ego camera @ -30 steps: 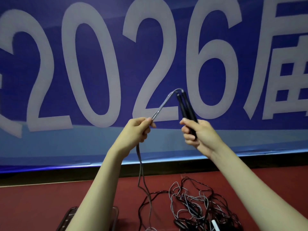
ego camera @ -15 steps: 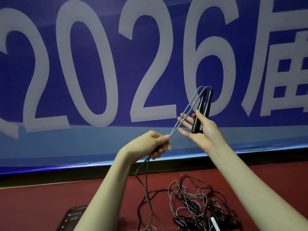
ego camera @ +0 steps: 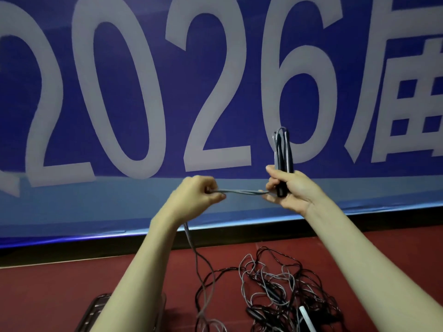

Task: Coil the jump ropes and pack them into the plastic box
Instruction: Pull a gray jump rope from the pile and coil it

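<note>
Black handles point(ego camera: 282, 161) upright in right hand point(ego camera: 291, 191), grey cord point(ego camera: 239, 191) taut to left hand point(ego camera: 195, 196)

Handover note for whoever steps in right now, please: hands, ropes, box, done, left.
Right hand: grips the pair of black handles upright.
Left hand: pinches the grey cord, which runs level across to the right hand; its slack hangs down to the red floor.
Tangled pile of ropes lies on the floor ahead.
Plastic box: bottom left, mostly hidden behind the left forearm; contents cannot be seen.
Done: handles paired.
Left: finish coiling this rope, box it, then the pile.
</note>
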`<state>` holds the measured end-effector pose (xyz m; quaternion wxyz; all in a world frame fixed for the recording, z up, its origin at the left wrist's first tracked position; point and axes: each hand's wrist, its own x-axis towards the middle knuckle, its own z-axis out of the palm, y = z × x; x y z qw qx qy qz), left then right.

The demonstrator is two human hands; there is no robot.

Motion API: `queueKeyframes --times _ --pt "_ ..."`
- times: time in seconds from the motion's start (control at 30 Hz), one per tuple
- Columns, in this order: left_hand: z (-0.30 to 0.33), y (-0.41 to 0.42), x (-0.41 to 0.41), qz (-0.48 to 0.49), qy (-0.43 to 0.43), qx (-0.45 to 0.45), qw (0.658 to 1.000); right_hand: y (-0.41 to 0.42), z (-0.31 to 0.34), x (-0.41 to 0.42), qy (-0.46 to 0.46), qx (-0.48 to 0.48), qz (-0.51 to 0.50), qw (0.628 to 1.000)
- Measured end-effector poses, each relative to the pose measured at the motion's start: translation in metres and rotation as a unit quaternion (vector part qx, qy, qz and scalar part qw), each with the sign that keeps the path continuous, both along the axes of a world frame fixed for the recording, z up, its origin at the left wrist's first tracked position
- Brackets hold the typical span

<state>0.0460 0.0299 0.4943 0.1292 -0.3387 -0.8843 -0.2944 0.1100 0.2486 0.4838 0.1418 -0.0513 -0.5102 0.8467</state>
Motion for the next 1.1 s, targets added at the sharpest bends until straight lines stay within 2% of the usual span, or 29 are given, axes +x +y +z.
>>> queueKeyframes --times 0.1,0.2,0.27,0.37,0.5,0.57,0.7,0.77,0.9,1.0,1.1 --pt "0.007 -0.007 0.001 0.006 0.071 0.015 0.997 0.0 -0.004 -0.001 -0.019 0.107 -0.014 0.994" --pt "0.016 -0.015 0.003 -0.059 0.081 0.039 0.994 0.0 -0.009 -0.002 -0.029 0.229 -0.038 0.972" --pt "0.018 -0.017 0.001 -0.084 0.098 0.029 0.991 0.0 -0.014 -0.003 -0.043 0.315 -0.023 0.948" --pt "0.016 -0.011 -0.002 -0.108 0.139 0.046 0.983 -0.003 -0.016 -0.001 -0.059 0.443 0.059 0.893" --pt "0.009 -0.003 -0.008 -0.107 0.198 0.07 0.972 -0.015 -0.01 0.005 -0.06 0.492 0.146 0.856" --pt "0.003 0.002 -0.009 -0.097 0.193 0.073 0.974 -0.021 -0.006 0.009 -0.061 0.508 0.185 0.839" --pt "-0.009 0.009 -0.01 -0.089 0.095 0.097 0.987 -0.02 -0.004 0.01 -0.076 0.49 0.234 0.837" --pt "-0.016 0.011 -0.013 -0.074 0.093 0.088 0.989 -0.018 -0.006 0.009 -0.08 0.459 0.252 0.848" --pt "-0.023 0.012 -0.016 -0.065 0.083 0.124 0.987 -0.016 -0.009 0.006 -0.05 0.349 0.283 0.892" --pt "-0.026 0.011 -0.019 -0.049 0.067 0.157 0.984 -0.018 -0.009 0.001 -0.035 0.247 0.239 0.939" --pt "-0.027 0.012 -0.02 -0.02 0.07 0.17 0.983 -0.02 -0.009 -0.003 0.01 0.186 0.184 0.965"
